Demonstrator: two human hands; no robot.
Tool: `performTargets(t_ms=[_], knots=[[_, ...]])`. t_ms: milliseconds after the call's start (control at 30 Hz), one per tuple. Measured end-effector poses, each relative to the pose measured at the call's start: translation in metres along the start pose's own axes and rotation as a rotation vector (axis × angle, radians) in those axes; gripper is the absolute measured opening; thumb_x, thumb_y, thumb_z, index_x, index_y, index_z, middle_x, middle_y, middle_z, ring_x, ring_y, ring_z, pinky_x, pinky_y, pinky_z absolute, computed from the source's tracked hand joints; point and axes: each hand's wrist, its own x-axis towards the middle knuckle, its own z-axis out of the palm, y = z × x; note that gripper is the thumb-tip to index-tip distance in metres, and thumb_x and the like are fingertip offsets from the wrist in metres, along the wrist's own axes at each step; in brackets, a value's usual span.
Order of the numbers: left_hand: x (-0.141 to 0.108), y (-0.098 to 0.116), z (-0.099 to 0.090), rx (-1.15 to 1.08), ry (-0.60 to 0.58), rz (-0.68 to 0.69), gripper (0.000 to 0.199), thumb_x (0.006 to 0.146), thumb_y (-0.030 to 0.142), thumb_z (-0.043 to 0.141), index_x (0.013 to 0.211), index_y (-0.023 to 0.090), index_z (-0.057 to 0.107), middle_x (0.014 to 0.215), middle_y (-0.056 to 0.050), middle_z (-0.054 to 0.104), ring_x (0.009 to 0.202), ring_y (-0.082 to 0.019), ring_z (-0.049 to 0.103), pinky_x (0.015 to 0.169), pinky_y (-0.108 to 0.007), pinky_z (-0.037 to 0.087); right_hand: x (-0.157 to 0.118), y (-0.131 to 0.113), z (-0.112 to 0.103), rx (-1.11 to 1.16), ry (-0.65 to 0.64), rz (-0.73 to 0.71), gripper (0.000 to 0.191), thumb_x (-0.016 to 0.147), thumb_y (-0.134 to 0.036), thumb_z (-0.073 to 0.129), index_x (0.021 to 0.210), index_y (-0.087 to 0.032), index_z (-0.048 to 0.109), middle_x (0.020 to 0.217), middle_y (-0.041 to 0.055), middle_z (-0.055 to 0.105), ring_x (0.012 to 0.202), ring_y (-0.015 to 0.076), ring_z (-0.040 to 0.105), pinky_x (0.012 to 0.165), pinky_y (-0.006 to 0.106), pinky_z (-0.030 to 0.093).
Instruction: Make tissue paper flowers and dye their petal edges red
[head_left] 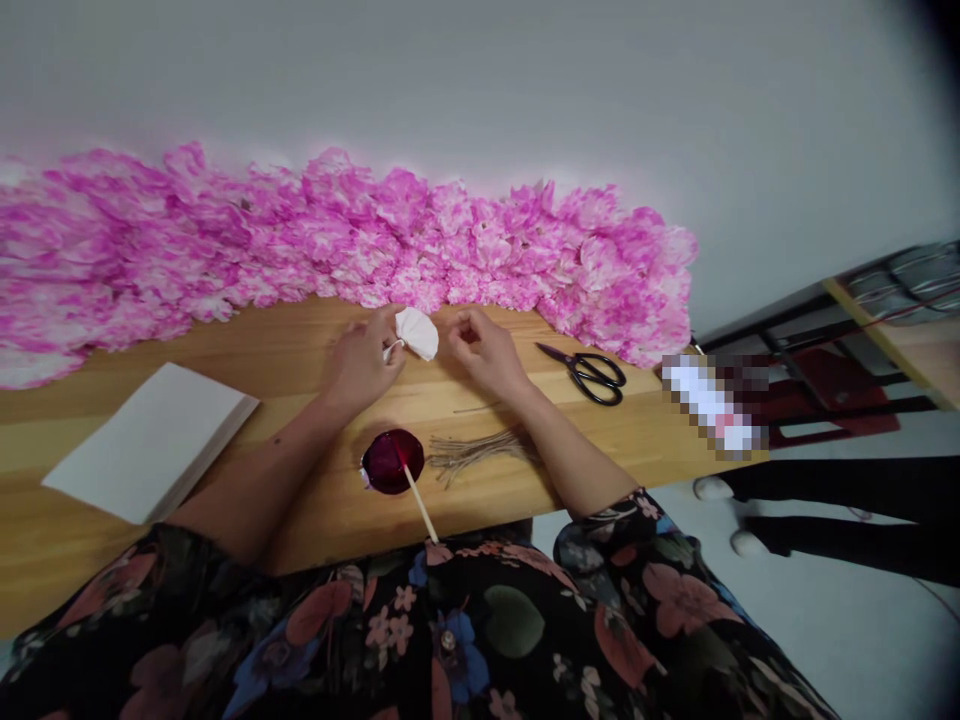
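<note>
My left hand (361,362) pinches a small piece of white pleated paper (418,333) by its gathered end, and the paper spreads out like a fan towards the right. A short distance to the right, apart from the paper, is my right hand (486,352) with its fingers curled together; whether it holds something small cannot be made out. Below the hands stands a bowl of dark red liquid (384,460), a pale wooden stick (421,508) leaning in it. A bundle of thin brown strands (476,452) lies beside the bowl, partly under my right forearm.
Black-handled scissors (598,380) lie right of my right hand. A thick stack of white paper (146,440) is at the left. Pink and white ruffled flowers (360,235) line the table's back along the wall. Another person's legs (840,510) show at the right.
</note>
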Motion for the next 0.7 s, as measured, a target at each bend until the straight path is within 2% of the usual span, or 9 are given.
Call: performTargets(t_ms=[67,133,200,233,333,467,567,633,700], knots=[[0.000,0.003,-0.003,0.013,-0.028,0.031,0.057,0.097,0.025,0.061,0.155,0.023,0.062,0.099,-0.007,0.083,0.105,-0.032,0.076,0.104,-0.045,0.057,0.002,0.003,-0.003,0.038,0.032,0.007,0.026,0.098,-0.037,0.067,0.120,-0.023,0.070,0.107,0.0060,0.079,0.097,0.0228,0.071,0.092,0.038,0.057],[0.000,0.008,-0.006,0.015,-0.077,0.077,0.057,0.098,0.025,0.062,0.155,0.021,0.063,0.105,-0.009,0.084,0.108,-0.033,0.077,0.107,-0.046,0.056,0.003,0.005,0.000,0.143,0.014,0.048,0.047,0.094,-0.043,0.075,0.136,-0.023,0.066,0.118,0.0080,0.079,0.105,0.0242,0.073,0.096,0.040,0.060],[0.000,0.014,-0.009,0.000,-0.130,0.122,0.057,0.099,0.024,0.062,0.155,0.020,0.063,0.111,-0.011,0.084,0.110,-0.033,0.077,0.110,-0.048,0.056,0.003,0.008,0.008,0.277,-0.043,0.122,0.067,0.090,-0.043,0.081,0.149,-0.022,0.058,0.120,0.0083,0.078,0.103,0.0237,0.074,0.092,0.039,0.061],[0.000,0.016,-0.011,-0.014,-0.151,0.140,0.056,0.099,0.025,0.062,0.155,0.020,0.063,0.114,-0.012,0.084,0.112,-0.033,0.077,0.111,-0.048,0.055,0.003,0.010,0.012,0.326,-0.077,0.159,0.072,0.088,-0.040,0.081,0.153,-0.022,0.056,0.115,0.0067,0.077,0.097,0.0225,0.074,0.087,0.037,0.062],[-0.001,0.018,-0.013,-0.119,-0.187,0.144,0.058,0.101,0.030,0.061,0.157,0.019,0.060,0.114,-0.012,0.083,0.114,-0.034,0.077,0.110,-0.049,0.056,0.003,0.015,0.021,0.392,-0.141,0.203,0.073,0.086,-0.028,0.077,0.155,-0.022,0.056,0.096,0.0001,0.074,0.081,0.0180,0.069,0.076,0.032,0.058],[0.001,0.009,-0.015,-0.394,-0.163,-0.053,0.061,0.106,0.043,0.049,0.161,0.016,0.055,0.097,-0.010,0.081,0.093,-0.029,0.076,0.092,-0.045,0.060,0.006,0.020,0.014,0.444,-0.081,0.167,0.067,0.088,-0.029,0.075,0.152,-0.023,0.058,0.096,0.0002,0.074,0.082,0.0182,0.070,0.075,0.032,0.058],[0.004,0.000,-0.019,-0.530,-0.159,-0.161,0.053,0.108,0.053,0.043,0.135,0.019,0.072,0.087,-0.007,0.078,0.078,-0.024,0.070,0.081,-0.041,0.059,0.010,0.021,0.005,0.434,-0.023,0.156,0.064,0.089,-0.029,0.075,0.150,-0.024,0.058,0.101,0.0023,0.077,0.084,0.0198,0.072,0.076,0.034,0.060],[0.006,-0.003,-0.024,-0.552,-0.227,-0.149,0.051,0.107,0.060,0.044,0.108,0.022,0.077,0.088,-0.006,0.079,0.077,-0.021,0.067,0.079,-0.038,0.057,0.011,0.023,0.002,0.405,-0.001,0.147,0.062,0.089,-0.029,0.075,0.149,-0.025,0.059,0.101,0.0021,0.077,0.084,0.0198,0.072,0.076,0.034,0.060],[0.006,-0.003,-0.027,-0.537,-0.319,-0.099,0.051,0.104,0.063,0.049,0.090,0.022,0.074,0.089,-0.005,0.080,0.079,-0.020,0.066,0.079,-0.035,0.056,0.012,0.025,0.002,0.384,0.009,0.137,0.063,0.088,-0.030,0.076,0.149,-0.026,0.060,0.098,0.0009,0.075,0.082,0.0196,0.070,0.076,0.034,0.060]])
